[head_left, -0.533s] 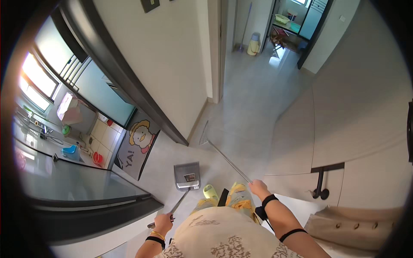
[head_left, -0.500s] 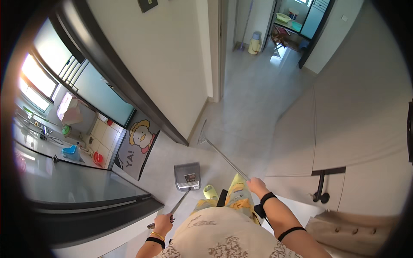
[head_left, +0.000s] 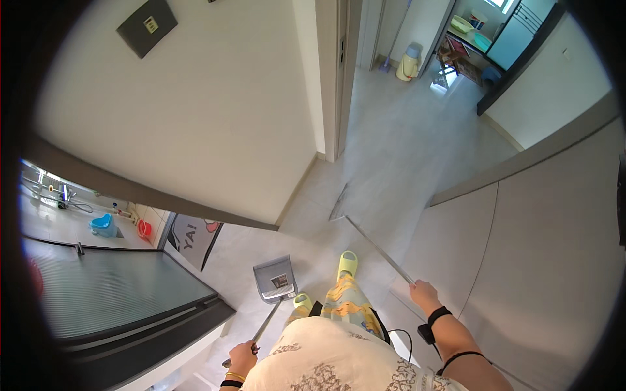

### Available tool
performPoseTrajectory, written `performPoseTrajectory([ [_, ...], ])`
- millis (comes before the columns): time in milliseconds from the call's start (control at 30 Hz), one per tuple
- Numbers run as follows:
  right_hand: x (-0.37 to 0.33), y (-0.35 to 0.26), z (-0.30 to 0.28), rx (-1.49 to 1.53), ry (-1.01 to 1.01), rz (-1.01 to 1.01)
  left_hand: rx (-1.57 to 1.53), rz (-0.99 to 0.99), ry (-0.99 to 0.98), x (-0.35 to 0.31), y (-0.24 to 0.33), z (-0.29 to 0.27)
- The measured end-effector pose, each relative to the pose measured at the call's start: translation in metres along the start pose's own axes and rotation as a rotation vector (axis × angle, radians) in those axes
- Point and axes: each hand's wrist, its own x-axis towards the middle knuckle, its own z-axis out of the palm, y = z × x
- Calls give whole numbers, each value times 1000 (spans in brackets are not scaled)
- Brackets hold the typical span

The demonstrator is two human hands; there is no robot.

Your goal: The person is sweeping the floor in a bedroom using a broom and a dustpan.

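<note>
My left hand (head_left: 243,357) is closed around the handle of a grey dustpan (head_left: 274,267), whose pan is low over the floor ahead of it. A small dark card-like piece and a white strip show inside the pan. Farther right, my right hand (head_left: 425,294) grips the metal stick of a long-handled broom (head_left: 375,244). The broom's thin, pale head is down at the floor, ahead of my feet and near the wall corner. Whether any dirt lies by it is too small to tell. A yellow-green slipper (head_left: 349,263) on my right foot is ahead of my left one.
A pale wall (head_left: 215,117) ends at a door frame ahead. On the left, a glass door (head_left: 124,280) borders a bathroom with a grey mat (head_left: 191,240) at its threshold. Grey cabinet doors (head_left: 469,234) line the right. A cream bin (head_left: 408,63) stands at the far end.
My view has moved forward and turned, so the bathroom doorway slides left and down. My right foot has come forward. The broom head sits farther right in view; both hands keep their grip.
</note>
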Motion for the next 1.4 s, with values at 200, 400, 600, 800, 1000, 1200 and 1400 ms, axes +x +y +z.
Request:
performPoseTrajectory([
  [200,87,-37,-17,40,157,-230,-23,26,14,11,41,-5],
  [400,133,-102,-7,126,-89,-115,37,55,-51,15,77,-32],
  [600,69,28,12,277,-219,236,115,176,-27,39,93,-50],
  [800,25,33,-45,320,-107,383,158,266,-52,63,116,-83],
  [1000,159,-34,-58,358,144,139,277,331,-70,92,145,-113],
  [1200,270,-94,-118,224,-27,218,281,395,-78,124,186,-162],
  [1400,255,-4,-78,485,-109,498,323,361,-159,153,215,-184],
])
